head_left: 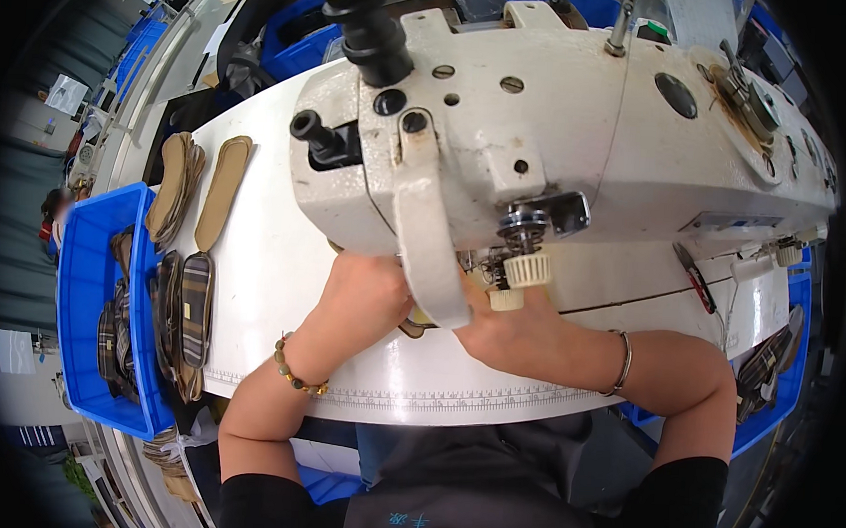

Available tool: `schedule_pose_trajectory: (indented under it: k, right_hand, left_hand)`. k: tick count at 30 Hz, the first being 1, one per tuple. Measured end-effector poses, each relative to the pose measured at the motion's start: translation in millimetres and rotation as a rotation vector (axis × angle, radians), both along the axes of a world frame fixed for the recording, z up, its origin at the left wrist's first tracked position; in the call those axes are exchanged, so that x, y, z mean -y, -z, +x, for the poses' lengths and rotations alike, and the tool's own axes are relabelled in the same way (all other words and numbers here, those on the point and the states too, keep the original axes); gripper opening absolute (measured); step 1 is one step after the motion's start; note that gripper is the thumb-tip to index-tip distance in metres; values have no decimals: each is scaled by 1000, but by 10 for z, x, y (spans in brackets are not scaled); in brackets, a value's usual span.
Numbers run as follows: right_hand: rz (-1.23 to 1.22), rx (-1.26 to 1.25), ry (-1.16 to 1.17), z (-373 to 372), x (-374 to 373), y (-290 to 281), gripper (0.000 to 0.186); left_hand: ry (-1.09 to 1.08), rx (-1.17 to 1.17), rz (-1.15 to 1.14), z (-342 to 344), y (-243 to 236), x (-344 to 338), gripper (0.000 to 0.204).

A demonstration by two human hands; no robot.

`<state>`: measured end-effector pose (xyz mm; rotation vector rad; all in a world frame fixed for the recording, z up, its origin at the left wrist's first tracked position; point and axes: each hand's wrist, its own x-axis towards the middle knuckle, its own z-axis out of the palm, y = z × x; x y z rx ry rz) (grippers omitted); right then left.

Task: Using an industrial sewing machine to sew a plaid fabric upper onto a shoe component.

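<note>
sewing machine (562, 110): off-white, ivory dials (527, 269), black knobs (376, 37) | tabletop (284, 201): white, dark ruler marks (455, 398) | insole (222, 194): tan | shoe piece (198, 292): brown-grey plaid, yellowish label (188, 312) | bin (86, 240): solid blue | snips (694, 276): red and black | beads (295, 382): green-brown, gold | bangle (625, 360): silvery | sleeve (257, 507): black | apron (499, 475): dark grey, blue lettering (408, 521)

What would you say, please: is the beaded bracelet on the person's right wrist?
No, the beaded bracelet is on the left wrist, while a plain metal bangle circles the right wrist.

Elbows (715, 376) bent, forearms (664, 369) angled inward, both hands (370, 288) close together, fingertips hidden.
</note>
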<state>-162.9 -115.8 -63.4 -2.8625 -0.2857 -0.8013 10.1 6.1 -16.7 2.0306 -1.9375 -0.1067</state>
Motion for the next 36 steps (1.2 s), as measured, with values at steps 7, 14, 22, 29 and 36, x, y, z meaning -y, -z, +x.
schedule_pose_trajectory:
  k: [7, 14, 22, 29, 36]
  right_hand:
    - [-19, 6, 44, 10, -10, -9, 37]
    - [21, 34, 79, 42, 15, -62, 25]
    - [-6, 34, 112, 18, 34, -117, 13]
    - [139, -44, 203, -23, 211, -57, 11]
    - [73, -26, 105, 3, 219, -47, 8]
  left_hand:
    - [-8, 129, -11, -62, 29, -16, 29]
    - [-60, 68, -9, -213, -61, 37, 15]
    - [-66, 131, -99, -204, 28, 47, 12]
    - [-7, 131, -222, -243, -130, -24, 21]
    - [111, 241, -194, -124, -27, -83, 26]
